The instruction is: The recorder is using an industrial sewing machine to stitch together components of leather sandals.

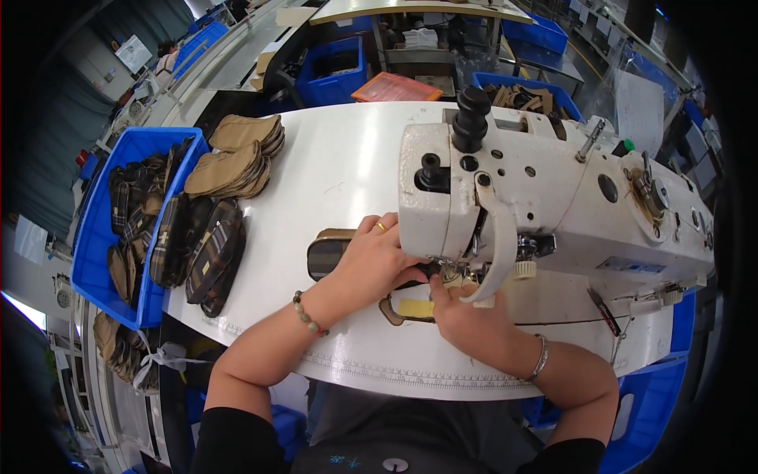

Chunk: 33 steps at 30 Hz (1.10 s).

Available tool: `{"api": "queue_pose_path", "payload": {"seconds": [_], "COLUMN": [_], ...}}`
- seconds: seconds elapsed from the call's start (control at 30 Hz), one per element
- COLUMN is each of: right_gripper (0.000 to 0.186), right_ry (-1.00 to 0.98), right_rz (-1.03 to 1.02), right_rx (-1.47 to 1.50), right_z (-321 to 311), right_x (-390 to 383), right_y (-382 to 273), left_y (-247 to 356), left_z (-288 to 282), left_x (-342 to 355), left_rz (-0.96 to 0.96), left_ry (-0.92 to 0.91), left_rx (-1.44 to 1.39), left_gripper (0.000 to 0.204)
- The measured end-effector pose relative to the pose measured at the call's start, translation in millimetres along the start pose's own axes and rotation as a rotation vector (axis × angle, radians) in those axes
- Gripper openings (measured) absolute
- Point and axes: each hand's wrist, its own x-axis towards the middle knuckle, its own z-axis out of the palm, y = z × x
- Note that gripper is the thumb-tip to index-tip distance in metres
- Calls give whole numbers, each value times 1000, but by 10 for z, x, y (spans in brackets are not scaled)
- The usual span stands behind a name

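A white sewing machine (553, 189) stands over the white table, its needle area just ahead of my fingers. My left hand (375, 265), with a ring and a beaded bracelet on its arm, reaches to the needle area with bent fingers pressed on a dark plaid fabric piece (328, 254) with a tan edge. From the other side my right hand (474, 320) pinches the same work close to the presser foot. A yellow patch (416, 308) and a curved tan edge show between the hands. Fingertips and machine parts hide the exact stitching point.
Stacked tan fabric pieces (233, 170) and plaid pieces (215, 257) lie on the table's left. Beside them stands a blue bin (99, 253) of more pieces. Thread snips (604, 312) lie right of the machine. Another blue bin (482, 79) is behind it.
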Motion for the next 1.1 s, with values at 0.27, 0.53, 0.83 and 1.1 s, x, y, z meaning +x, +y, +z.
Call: {"api": "queue_pose_path", "payload": {"seconds": [0.27,0.53,0.83,1.1], "right_gripper": [34,29,37,41], "right_ry": [-64,112,-135,-166], "right_rz": [-35,167,-104,-89], "right_rx": [-64,163,-164,-127], "right_z": [-186,-73,-200,-209], "right_x": [100,59,109,67], "right_y": [-22,74,-8,-72], "left_y": [-61,-78,-13,38], "left_z": [8,33,1,-64], "left_x": [-8,4,4,61], "left_rz": [0,23,-9,-55], "left_ry": [-36,-29,-43,-11], "left_rx": [-93,-104,-30,-82], "left_gripper": [34,34,33,31]}}
